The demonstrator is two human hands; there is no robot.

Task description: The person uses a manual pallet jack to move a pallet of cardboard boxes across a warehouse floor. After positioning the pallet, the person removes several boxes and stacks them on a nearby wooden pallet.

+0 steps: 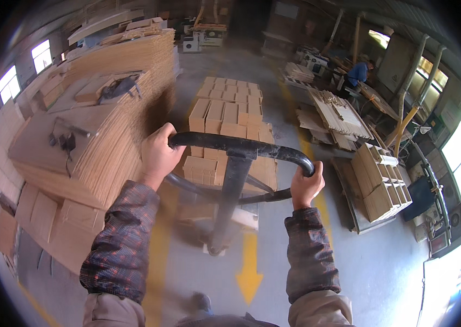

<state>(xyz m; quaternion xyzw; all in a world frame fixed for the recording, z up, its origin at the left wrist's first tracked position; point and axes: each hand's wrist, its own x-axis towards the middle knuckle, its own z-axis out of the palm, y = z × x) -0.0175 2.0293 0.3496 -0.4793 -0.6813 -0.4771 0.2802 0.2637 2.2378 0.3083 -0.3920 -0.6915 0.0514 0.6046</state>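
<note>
Both of my hands grip the black looped handle (pixel 208 140) of what looks like a pallet truck. My left hand (pixel 159 152) is wrapped round the handle's left bend, and my right hand (pixel 306 184) round its right bend. From the handle a dark shaft (pixel 230 196) runs down to the blurred base near the floor. Just beyond stands a load of stacked pale wooden boxes (pixel 233 114), in several rows, partly hidden behind the handle. Patterned sleeves cover both forearms.
Tall stacks of wooden sheets (pixel 116 131) rise close on the left. To the right are a wooden compartment unit (pixel 383 185) on a board and a pile of slats (pixel 345 114). A person in blue (pixel 358 73) works further back. A yellow arrow (pixel 249 270) marks the floor.
</note>
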